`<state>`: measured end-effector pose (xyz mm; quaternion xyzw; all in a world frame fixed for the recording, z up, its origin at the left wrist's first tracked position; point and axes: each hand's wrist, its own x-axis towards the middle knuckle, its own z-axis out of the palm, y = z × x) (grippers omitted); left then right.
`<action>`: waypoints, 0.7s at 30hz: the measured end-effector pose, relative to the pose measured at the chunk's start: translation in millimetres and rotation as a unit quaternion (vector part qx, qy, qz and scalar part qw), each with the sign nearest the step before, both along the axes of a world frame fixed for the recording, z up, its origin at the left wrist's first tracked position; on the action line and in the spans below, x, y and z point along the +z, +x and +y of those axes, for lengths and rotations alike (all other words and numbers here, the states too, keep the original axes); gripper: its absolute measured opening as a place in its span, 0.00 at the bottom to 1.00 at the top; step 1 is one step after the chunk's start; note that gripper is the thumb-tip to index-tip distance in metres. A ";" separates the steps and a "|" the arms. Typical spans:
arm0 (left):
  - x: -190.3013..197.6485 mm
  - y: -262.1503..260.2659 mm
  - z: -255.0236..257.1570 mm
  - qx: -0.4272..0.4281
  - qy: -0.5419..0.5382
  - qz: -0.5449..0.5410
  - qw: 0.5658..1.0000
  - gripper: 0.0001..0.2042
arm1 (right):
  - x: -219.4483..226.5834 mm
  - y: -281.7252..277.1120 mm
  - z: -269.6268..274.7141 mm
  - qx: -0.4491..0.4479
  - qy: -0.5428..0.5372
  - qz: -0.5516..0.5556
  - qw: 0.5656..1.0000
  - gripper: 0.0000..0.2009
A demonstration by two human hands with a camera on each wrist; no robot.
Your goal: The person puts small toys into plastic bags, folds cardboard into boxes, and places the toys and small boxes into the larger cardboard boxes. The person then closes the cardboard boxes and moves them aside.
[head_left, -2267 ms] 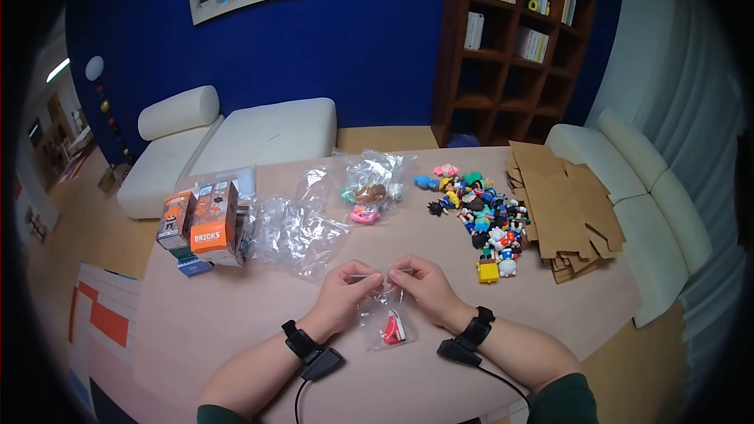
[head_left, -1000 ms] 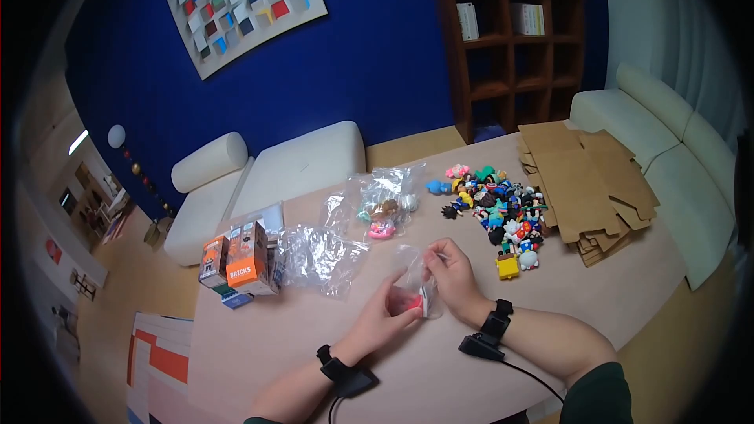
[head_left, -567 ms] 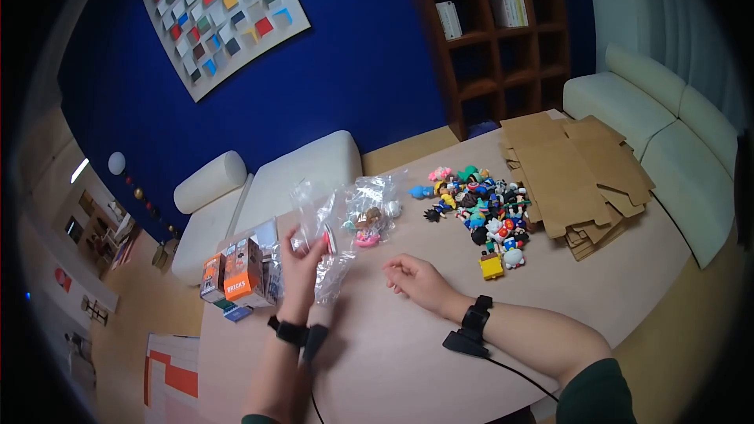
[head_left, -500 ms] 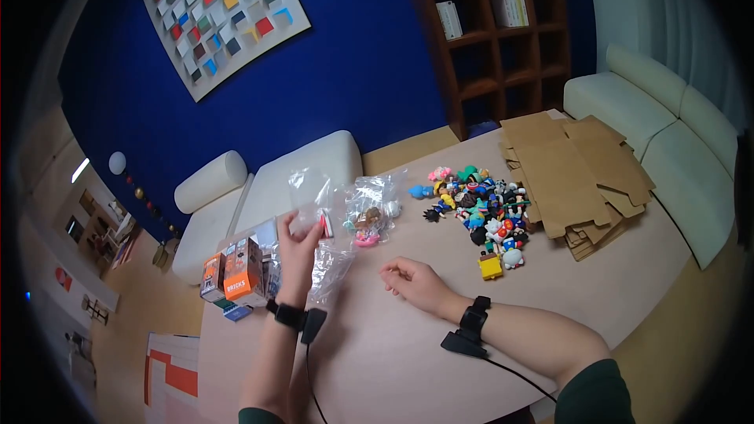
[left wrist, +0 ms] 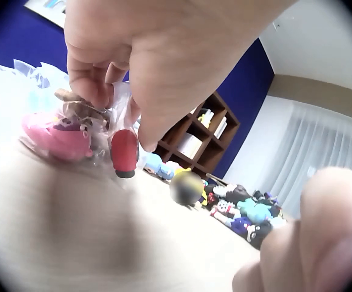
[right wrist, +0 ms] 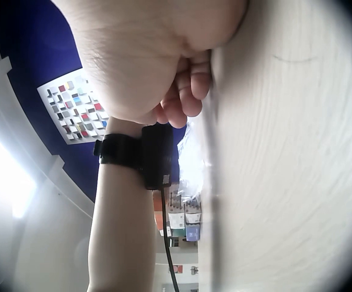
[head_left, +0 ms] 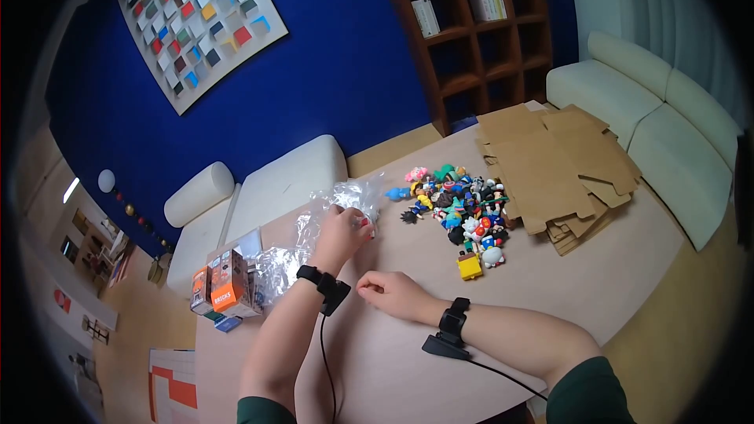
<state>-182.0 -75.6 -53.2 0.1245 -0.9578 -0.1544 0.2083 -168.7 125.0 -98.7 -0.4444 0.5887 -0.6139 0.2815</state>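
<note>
My left hand [head_left: 339, 237] pinches a small clear plastic bag [left wrist: 121, 106] over the table's left-middle. Inside the bag hangs a red toy shoe [left wrist: 125, 152] with a dark tip, mostly hidden by the hand in the head view. Right beside it in the left wrist view lie a pink toy [left wrist: 57, 140] and a brown one [left wrist: 79, 108], wrapped in clear plastic. My right hand [head_left: 397, 294] rests on the table, fingers loosely curled, holding nothing.
Crumpled clear bags [head_left: 279, 271] lie left of my left hand, near orange toy boxes [head_left: 229, 281]. A heap of small figures [head_left: 463, 208] sits right of centre. Flattened cardboard [head_left: 542, 165] covers the table's far right.
Both hands worked at the bagged toy shoe earlier; then the right let go. My left hand carried it left, then right to the other bagged toys. The head view has turned.
</note>
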 end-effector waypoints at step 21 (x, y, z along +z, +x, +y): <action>5.3 176.2 -22.4 0.127 -0.029 -0.111 0.985 0.12 | -7.2 3.6 -6.6 -0.021 -0.007 0.032 0.999 0.10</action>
